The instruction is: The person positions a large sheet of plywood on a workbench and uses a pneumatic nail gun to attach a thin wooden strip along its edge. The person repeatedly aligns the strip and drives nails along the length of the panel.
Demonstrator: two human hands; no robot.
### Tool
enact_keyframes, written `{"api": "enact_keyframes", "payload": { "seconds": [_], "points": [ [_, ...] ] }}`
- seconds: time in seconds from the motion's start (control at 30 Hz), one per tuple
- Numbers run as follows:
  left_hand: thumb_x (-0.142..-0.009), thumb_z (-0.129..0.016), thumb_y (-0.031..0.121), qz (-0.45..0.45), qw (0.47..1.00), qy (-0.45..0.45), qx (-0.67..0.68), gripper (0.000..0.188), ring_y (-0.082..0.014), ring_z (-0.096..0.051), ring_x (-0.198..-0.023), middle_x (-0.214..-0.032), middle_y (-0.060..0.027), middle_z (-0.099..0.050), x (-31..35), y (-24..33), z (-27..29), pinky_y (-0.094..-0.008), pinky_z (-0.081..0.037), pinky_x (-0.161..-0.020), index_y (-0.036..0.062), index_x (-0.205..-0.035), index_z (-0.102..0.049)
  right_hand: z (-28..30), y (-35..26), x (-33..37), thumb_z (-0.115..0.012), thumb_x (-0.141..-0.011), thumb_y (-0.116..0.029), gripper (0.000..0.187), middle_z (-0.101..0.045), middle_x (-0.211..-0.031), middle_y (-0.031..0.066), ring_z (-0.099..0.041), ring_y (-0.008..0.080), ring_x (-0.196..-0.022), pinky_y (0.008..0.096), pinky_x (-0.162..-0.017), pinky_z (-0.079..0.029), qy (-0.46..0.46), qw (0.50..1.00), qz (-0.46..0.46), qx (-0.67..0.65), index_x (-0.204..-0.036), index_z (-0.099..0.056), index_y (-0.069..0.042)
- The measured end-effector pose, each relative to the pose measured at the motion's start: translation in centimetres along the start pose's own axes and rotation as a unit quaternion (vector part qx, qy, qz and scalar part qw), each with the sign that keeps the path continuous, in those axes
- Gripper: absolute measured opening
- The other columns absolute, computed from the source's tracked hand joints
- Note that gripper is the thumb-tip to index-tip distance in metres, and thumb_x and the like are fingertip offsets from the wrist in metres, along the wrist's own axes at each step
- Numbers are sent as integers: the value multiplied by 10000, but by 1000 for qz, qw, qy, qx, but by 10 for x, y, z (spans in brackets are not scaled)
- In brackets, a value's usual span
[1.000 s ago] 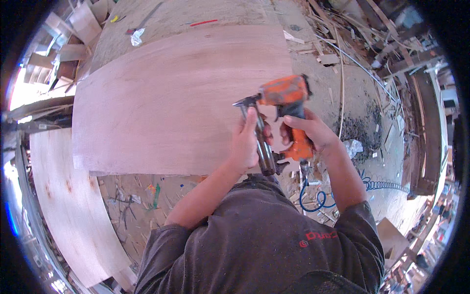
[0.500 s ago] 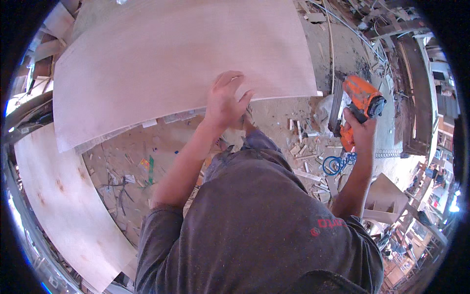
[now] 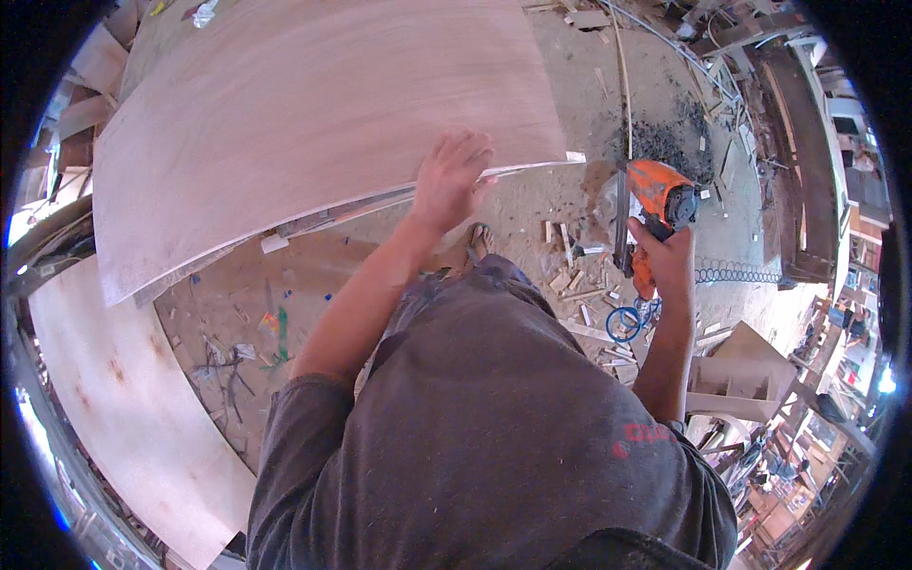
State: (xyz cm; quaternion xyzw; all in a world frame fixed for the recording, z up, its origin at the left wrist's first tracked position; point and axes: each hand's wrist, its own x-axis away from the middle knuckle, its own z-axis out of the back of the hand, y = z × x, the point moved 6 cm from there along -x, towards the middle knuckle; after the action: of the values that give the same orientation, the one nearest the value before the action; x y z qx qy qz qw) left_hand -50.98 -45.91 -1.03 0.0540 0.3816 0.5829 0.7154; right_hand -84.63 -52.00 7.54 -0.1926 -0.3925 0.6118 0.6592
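Observation:
A large pale plywood sheet (image 3: 313, 104) fills the upper left, its near edge turned toward me. My left hand (image 3: 454, 180) lies over that edge, fingers stretched out on the face and thumb to the side. To the right, my right hand (image 3: 670, 261) is closed round the handle of an orange nail gun (image 3: 657, 190). The gun's dark magazine stands upright just right of the sheet's corner. A blue coiled air hose (image 3: 627, 321) hangs below my right hand.
Another pale board (image 3: 133, 408) lies at the left. Wood scraps (image 3: 575, 275) litter the sandy floor around my foot (image 3: 478, 242). A wooden box-like piece (image 3: 741, 375) stands at the right, and a dark beam (image 3: 803, 171) runs beyond the nail gun.
The nail gun and my right hand have shifted left, toward the sheet. My left hand has settled flatter along the edge. The sheet sits a little farther left in view.

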Motion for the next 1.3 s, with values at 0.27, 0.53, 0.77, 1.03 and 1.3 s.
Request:
{"api": "enact_keyframes", "payload": {
  "seconds": [0.27, 0.53, 0.77, 1.03, 1.3],
  "points": [
    [-779, -829, 134, 26, 999, -3, -23, 260, -310, -594, -1295, -1299, -85, -683, -7, -1, -10, -501, -449, -1136, 66, -1023, -772, 3, 44, -54, -886, -786, -228, 359, -706, -757, 64, -644, 157, -658, 344, -618, -513, -78, 996, -7, 39, -1013, -744, 10],
    [-751, -851, 110, 61, 997, -21, -35, 291, -325, -594, -1298, -1290, -95, -685, -11, 5, -8, -527, -440, -1144, 63, -1030, -785, -15, 72, -115, -809, -838, -31, 369, -709, -1006, 135, -689, 173, -791, 318, -699, -564, -144, 963, -72, -215, -1126, -578, -42],
    [-739, -863, 177, 25, 996, -79, -20, 407, -307, -527, -1364, -1402, -79, -608, -31, 21, -21, -557, -344, -1183, 108, -1128, -765, -56, 90, -136, -759, -842, -43, 265, -690, -1111, 122, -671, 203, -961, 359, -872, -559, -224, 963, 60, -134, -1102, -710, -44],
    [-773, -823, 323, -90, 974, -194, -82, 547, -296, -452, -1428, -1429, -59, -585, -88, 41, -72, -680, -223, -1213, 157, -1280, -702, -100, 35, -128, -901, -688, -307, 595, -617, -1187, 184, -677, 348, -960, 451, -875, -563, -81, 969, 191, 137, -1265, -769, -250],
    [-784, -763, 344, -104, 897, -386, -191, 434, -303, -447, -1425, -1329, -77, -614, -116, 40, -111, -803, -195, -1147, 178, -1184, -752, -116, 38, -144, -904, -698, -321, 410, -663, -1108, 180, -680, 369, -1031, 451, -916, -538, -146, 975, 146, 84, -1087, -825, -219]
  ]
}}
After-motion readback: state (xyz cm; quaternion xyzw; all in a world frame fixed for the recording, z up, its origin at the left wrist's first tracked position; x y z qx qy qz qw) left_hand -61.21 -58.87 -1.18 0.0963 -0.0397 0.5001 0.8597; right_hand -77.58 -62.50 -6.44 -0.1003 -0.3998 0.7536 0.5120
